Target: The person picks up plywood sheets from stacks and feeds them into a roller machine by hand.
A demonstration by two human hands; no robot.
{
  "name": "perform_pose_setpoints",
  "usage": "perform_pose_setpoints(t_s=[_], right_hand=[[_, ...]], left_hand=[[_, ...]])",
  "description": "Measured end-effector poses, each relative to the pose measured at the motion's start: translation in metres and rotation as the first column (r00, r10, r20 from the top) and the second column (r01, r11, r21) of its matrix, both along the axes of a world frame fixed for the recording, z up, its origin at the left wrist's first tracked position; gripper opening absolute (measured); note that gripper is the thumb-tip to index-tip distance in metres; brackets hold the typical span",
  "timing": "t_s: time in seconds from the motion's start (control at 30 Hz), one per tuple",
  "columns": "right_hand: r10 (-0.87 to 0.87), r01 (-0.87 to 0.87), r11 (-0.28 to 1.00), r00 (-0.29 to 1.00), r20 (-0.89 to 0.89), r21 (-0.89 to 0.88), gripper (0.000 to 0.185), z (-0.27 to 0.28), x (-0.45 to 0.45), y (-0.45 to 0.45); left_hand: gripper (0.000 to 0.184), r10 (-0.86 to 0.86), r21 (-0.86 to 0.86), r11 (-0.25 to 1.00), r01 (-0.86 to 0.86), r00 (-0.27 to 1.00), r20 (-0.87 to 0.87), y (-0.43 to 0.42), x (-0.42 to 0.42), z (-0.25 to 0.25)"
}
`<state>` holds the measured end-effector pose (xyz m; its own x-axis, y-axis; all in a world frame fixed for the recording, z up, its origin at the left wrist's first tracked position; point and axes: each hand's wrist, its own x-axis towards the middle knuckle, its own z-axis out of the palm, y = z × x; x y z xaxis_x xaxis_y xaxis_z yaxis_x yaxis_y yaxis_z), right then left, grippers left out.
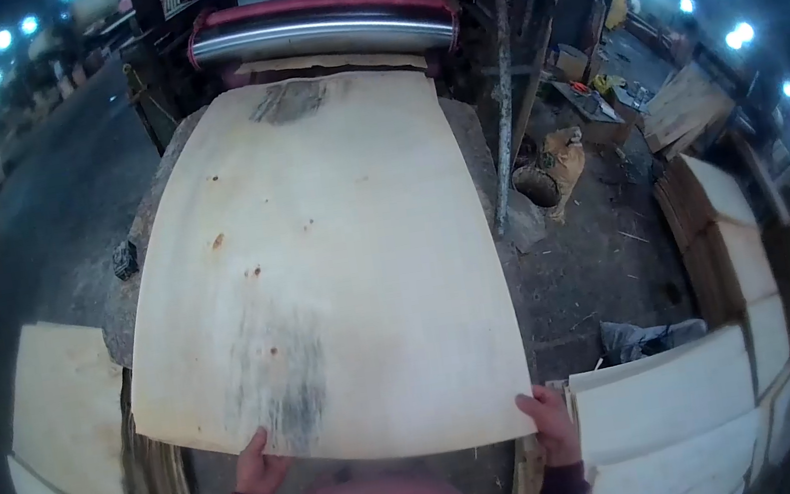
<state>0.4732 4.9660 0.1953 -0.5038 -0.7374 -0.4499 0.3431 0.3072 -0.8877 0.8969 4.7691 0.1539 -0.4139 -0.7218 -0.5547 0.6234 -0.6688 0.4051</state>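
Head camera view has a broad, pale, knot-marked wood veneer sheet (385, 248) lying on a rough grey table (473, 140), which seems to bear most of its weight, its far end near a shiny metal roller (325, 32). The left hand (261, 471) pinches the near edge inward of its corner and the right hand (554, 424) the near right corner, thumbs on top, wide apart, probably to keep it level

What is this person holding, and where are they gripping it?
A large wood sheet, by its near edge: left hand in from the left corner, right hand at the right corner.
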Motion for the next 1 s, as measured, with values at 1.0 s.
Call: perform_pose_setpoints(t_s=[1.0], right_hand=[[0.161,0.161,0.947,0.509,-0.846,0.277,0.066,-0.117,0.003,-0.099]], left_hand=[[0.075,0.172,0.010,0.984,-0.176,0.971,0.167,-0.003,0.045,-0.106]])
